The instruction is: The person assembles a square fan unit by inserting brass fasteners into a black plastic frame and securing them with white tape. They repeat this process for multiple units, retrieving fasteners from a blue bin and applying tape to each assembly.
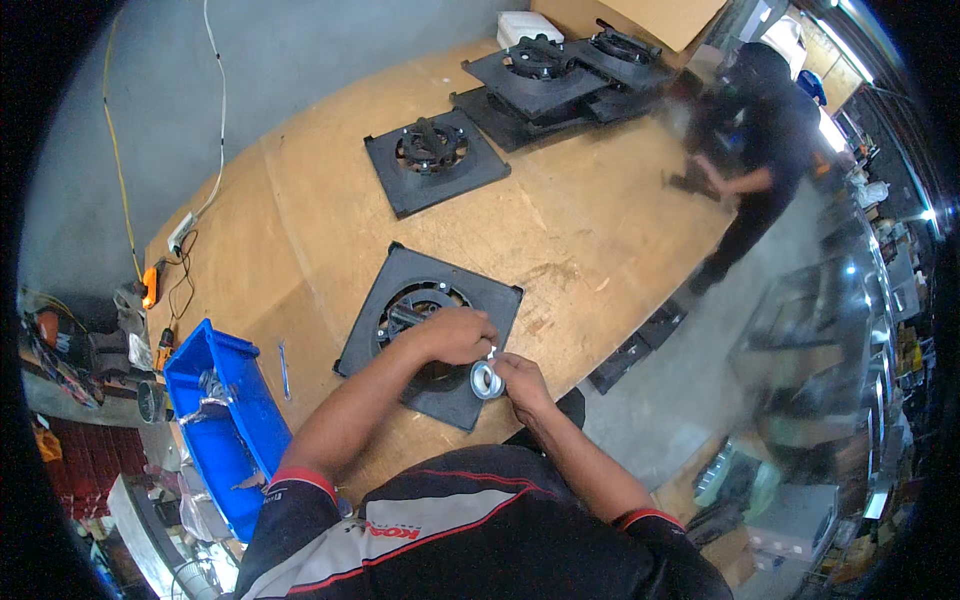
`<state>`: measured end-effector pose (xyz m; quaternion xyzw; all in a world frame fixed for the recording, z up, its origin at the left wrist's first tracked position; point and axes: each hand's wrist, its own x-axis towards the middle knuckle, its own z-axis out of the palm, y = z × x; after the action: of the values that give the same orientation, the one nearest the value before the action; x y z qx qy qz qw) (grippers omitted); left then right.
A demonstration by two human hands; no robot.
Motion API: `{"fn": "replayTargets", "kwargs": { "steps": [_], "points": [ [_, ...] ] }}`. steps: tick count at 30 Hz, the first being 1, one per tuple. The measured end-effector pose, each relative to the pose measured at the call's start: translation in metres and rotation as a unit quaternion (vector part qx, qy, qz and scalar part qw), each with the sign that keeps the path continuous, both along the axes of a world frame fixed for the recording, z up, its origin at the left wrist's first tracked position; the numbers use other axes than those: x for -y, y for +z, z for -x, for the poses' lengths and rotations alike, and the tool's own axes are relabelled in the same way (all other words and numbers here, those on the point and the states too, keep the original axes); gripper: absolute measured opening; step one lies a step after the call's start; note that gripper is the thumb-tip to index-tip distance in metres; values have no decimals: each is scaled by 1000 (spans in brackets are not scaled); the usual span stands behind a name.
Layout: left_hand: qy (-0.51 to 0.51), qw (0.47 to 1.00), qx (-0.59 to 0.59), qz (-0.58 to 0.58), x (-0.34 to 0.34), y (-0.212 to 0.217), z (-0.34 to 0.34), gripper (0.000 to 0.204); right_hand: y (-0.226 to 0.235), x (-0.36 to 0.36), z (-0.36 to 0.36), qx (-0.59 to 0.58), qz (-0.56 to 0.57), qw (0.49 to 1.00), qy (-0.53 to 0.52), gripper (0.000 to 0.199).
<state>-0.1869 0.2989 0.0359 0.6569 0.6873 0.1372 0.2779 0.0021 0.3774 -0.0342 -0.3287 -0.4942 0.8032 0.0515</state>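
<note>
A black square plate (465, 410) with a round spoked opening lies flat on the table in front of me. My left hand (462, 336) is over its right part, fingers curled together; whatever they pinch is hidden. Just to the right, my right hand (522, 382) is closed on a shiny silver ring-shaped metal part (487, 380), held at the plate's right edge. The fingertips of both hands nearly meet above this ring.
A blue bin (240, 430) with small metal parts stands at the left, beside a thin blue stick (284, 372). Similar black plates (437, 165) sit farther back, some stacked (540, 80). A power strip (182, 232) lies at the left edge. A co-worker (750, 150) stands at the far right.
</note>
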Motion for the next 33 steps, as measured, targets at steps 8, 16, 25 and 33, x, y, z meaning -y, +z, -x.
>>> {"fn": "replayTargets", "kwargs": {
  "steps": [8,16,25,33],
  "points": [
    [-26,999,-23,-11,3,1,1,35,-2,-1,1,-15,108,994,-6,23],
    [-16,999,-23,-30,12,-2,-3,44,9,-2,4,6,94,996,5,24],
    [-6,999,-20,-40,19,-3,-5,45,52,-2,9,69,-16,997,-21,33],
    [28,995,-25,-93,24,-21,-8,47,66,-31,14,22,0,999,28,27]
  ]
}}
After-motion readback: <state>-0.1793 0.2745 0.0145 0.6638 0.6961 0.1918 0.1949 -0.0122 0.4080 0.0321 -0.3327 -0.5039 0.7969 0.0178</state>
